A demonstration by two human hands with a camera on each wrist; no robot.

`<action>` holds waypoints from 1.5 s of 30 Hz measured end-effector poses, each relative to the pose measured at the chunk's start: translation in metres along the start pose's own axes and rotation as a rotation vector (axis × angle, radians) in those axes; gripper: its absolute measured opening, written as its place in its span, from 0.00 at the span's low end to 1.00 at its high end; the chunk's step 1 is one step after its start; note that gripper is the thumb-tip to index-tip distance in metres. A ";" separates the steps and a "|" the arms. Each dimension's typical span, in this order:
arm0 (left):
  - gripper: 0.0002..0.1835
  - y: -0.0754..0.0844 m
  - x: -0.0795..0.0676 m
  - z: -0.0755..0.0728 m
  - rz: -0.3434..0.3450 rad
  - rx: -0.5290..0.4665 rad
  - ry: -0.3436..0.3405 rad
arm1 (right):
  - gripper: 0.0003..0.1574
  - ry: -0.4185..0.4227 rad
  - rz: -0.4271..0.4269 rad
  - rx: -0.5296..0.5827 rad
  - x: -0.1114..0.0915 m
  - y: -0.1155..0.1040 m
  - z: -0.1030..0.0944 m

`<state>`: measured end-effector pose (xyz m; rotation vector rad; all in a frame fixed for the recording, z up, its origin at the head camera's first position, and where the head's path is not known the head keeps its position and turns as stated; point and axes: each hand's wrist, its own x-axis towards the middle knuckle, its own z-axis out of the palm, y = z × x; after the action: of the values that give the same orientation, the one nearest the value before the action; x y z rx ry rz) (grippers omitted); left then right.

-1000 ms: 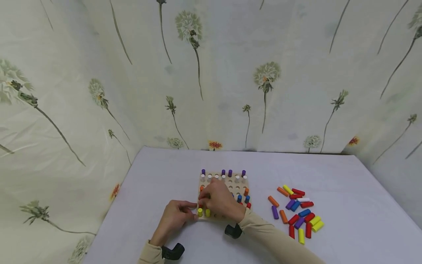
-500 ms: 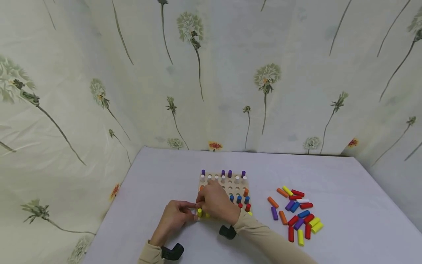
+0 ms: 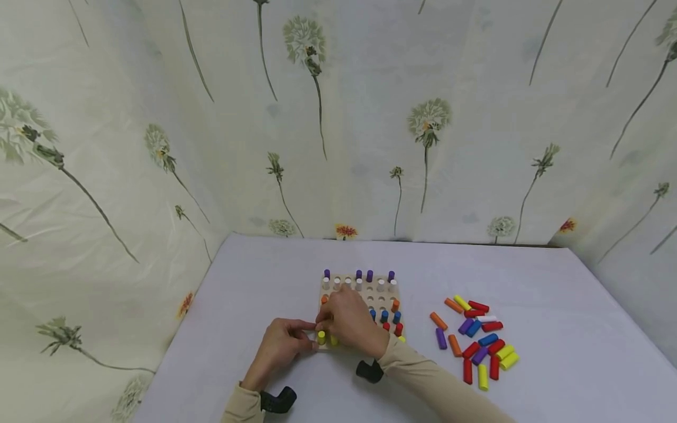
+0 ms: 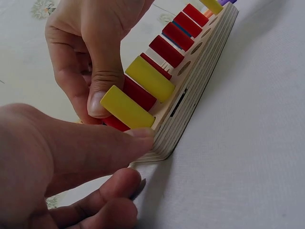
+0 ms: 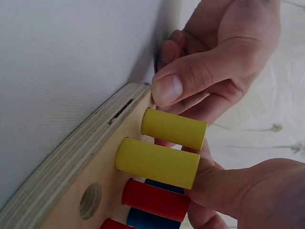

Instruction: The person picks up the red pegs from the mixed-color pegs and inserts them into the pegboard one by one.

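Note:
A wooden pegboard (image 3: 375,298) carries rows of upright coloured pegs. My left hand (image 3: 282,345) holds its near left corner, the thumb at the corner and the index finger along the left side. Bent over the left part of the board, my right hand (image 3: 351,322) pinches a peg behind the front left yellow peg (image 4: 126,107). Fingers and nearer pegs mostly hide the pinched peg, so its colour is unclear. A second yellow peg (image 5: 157,162) stands beside the corner one, with red pegs (image 4: 167,51) in the row behind.
Loose pegs (image 3: 480,356) in red, yellow, orange, blue, purple and white lie scattered on the white-covered table (image 3: 264,270) to the board's right. A floral cloth (image 3: 359,117) hangs behind. Both wrists wear black camera mounts (image 3: 278,400).
My right hand has shifted slightly toward the near left corner, and its fingers now cover a red peg that showed a second ago. The left hand stays on the corner.

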<state>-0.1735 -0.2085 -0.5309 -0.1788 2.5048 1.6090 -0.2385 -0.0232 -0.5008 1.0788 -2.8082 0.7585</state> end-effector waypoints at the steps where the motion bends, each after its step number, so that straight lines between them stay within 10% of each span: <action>1: 0.18 0.000 0.000 0.001 -0.002 -0.001 -0.003 | 0.04 -0.002 0.000 0.005 -0.001 0.001 -0.001; 14: 0.20 0.000 -0.001 0.002 0.001 0.003 0.001 | 0.04 -0.001 -0.099 0.140 -0.003 0.011 -0.030; 21: 0.20 0.000 0.001 0.002 -0.020 0.017 -0.010 | 0.06 -0.001 -0.018 0.075 -0.018 0.024 -0.062; 33: 0.20 0.002 -0.001 0.004 -0.051 0.013 0.002 | 0.05 0.092 0.052 -0.094 -0.057 0.107 -0.129; 45: 0.20 0.002 0.001 0.006 -0.096 0.020 0.006 | 0.10 0.051 0.293 -0.151 -0.127 0.212 -0.162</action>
<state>-0.1740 -0.2020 -0.5312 -0.2970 2.4760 1.5480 -0.2999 0.2647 -0.4752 0.6258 -2.9576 0.5682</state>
